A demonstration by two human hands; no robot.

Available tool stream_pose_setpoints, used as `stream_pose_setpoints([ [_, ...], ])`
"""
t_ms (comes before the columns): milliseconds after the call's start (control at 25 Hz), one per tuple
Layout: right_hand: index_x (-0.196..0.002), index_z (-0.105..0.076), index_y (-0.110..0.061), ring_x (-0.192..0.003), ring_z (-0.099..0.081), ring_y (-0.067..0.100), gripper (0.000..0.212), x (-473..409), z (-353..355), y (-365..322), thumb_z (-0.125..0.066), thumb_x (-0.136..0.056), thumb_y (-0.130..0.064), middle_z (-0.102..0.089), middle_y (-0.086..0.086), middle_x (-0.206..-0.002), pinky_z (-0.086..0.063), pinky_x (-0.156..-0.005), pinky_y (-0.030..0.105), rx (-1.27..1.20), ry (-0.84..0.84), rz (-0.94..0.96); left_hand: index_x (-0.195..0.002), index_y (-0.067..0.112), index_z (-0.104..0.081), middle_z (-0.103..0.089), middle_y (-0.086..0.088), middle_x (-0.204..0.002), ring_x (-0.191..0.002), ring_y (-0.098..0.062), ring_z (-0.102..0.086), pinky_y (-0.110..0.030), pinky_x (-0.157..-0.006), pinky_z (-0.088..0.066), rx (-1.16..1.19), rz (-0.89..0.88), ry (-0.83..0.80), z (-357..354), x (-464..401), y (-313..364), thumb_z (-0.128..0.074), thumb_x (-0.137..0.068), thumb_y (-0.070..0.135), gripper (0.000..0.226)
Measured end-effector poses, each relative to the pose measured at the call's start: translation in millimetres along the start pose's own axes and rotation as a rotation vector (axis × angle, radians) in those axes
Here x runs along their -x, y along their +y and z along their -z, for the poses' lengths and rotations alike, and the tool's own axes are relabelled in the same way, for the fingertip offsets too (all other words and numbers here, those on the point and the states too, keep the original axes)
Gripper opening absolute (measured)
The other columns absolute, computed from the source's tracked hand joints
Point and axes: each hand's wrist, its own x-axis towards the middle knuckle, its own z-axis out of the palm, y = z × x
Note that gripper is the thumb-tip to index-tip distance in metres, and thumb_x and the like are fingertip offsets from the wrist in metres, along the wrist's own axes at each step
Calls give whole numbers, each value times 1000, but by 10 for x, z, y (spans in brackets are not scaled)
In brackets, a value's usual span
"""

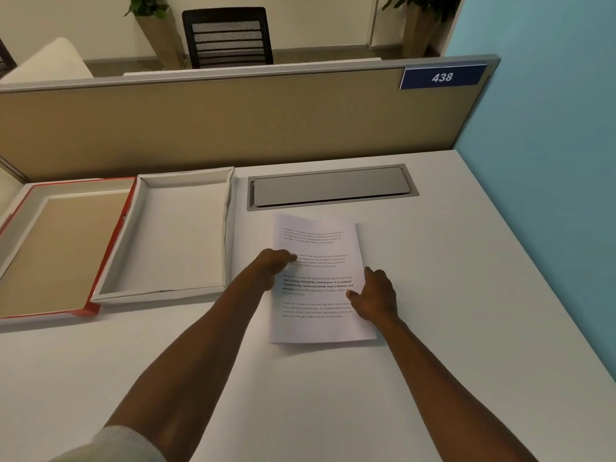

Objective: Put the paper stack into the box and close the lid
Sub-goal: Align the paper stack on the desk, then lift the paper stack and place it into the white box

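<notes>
A thin stack of printed white paper [318, 281] lies flat on the white desk, right of centre. My left hand [271, 266] rests on the stack's left edge with its fingers curled onto the sheet. My right hand [375, 295] touches the right edge, fingers bent, thumb on the paper. Left of the paper sits the shallow white box [143, 291], open and empty. Its red-edged lid [110, 245] lies upside down beside it at the far left, showing a brown inside.
A grey cable hatch [331, 188] is set into the desk just behind the paper. A tan partition [233, 121] with a blue 438 sign [442, 77] runs along the desk's back edge. A blue wall [550, 161] stands at the right.
</notes>
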Motion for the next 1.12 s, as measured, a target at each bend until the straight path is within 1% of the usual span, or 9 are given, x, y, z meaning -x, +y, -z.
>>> stream_pose_setpoints([
  [160, -87, -58, -13, -84, -60, 23, 45, -87, 102, 43, -75, -76, -53, -58, 5, -90, -50, -65, 28, -288, -15, -76, -126, 11, -54, -67, -13, -124, -106, -35, -68, -53, -94, -58, -26, -241, 73, -89, 230, -148, -54, -99, 18, 28],
  [200, -93, -61, -14, -88, -62, 21, 52, -116, 147, 33, -71, -75, -61, -62, 6, -95, -51, -69, 27, -408, -6, -117, -127, 13, -52, -67, -11, -123, -104, -34, -69, -54, -93, -58, -7, -298, 65, -88, 303, -198, -55, -99, 20, 29],
  [280, -133, -53, -12, -115, -60, 26, 76, -171, 229, -13, -64, -79, -66, -59, 11, -131, -52, -90, 37, -608, -45, -180, -130, 17, -50, -67, -10, -124, -102, -32, -71, -55, -91, -60, 21, -422, 33, -62, 420, -293, -56, -100, 22, 32],
  [360, -138, -46, -17, -107, -67, 24, 69, -181, 308, -104, -63, -85, -58, -62, 7, -132, -57, -78, 33, -890, -170, -183, -132, 20, -51, -68, -9, -124, -101, -31, -73, -53, -87, -61, 57, -512, -11, -7, 531, -348, -57, -100, 22, 33],
  [440, -133, -45, -17, -89, -70, 20, 48, -134, 375, -214, -59, -94, -42, -67, 6, -113, -57, -62, 29, -1056, -187, -189, -133, 24, -50, -68, -7, -124, -101, -29, -73, -53, -85, -62, 66, -575, -20, 44, 628, -365, -58, -98, 25, 36],
  [600, -126, -43, -18, -96, -67, 24, 31, 68, 340, -421, -45, -101, -36, -62, 9, -118, -60, -74, 36, -951, 93, -83, -126, 38, -48, -67, 0, -124, -102, -24, -72, -47, -83, -64, 51, -677, 28, 99, 807, -320, -56, -89, 39, 38],
  [760, -125, -37, -19, -98, -64, 13, 26, 359, 319, -536, -41, -103, -32, -54, 5, -119, -60, -68, 22, -981, 285, 199, -128, 48, -45, -63, 8, -124, -107, -18, -68, -27, -75, -63, 103, -825, 54, 128, 896, -309, -56, -98, 22, 41],
  [1000, -132, -31, -27, -104, -64, 9, 44, 507, 330, -435, -53, -93, -33, -60, -5, -119, -60, -77, 24, -1004, 173, 354, -144, 27, -44, -63, 5, -129, -120, -22, -62, -43, -92, -59, 177, -795, 39, 273, 860, -463, -66, -93, 12, 57],
  [1120, -121, -44, -43, -102, -63, 0, 31, 496, 384, -374, -55, -95, -31, -62, -10, -116, -60, -80, 24, -979, 110, 322, -137, 25, -52, -68, 1, -125, -117, -26, -65, -45, -93, -60, 273, -782, -20, 325, 871, -493, -70, -88, 14, 54],
])
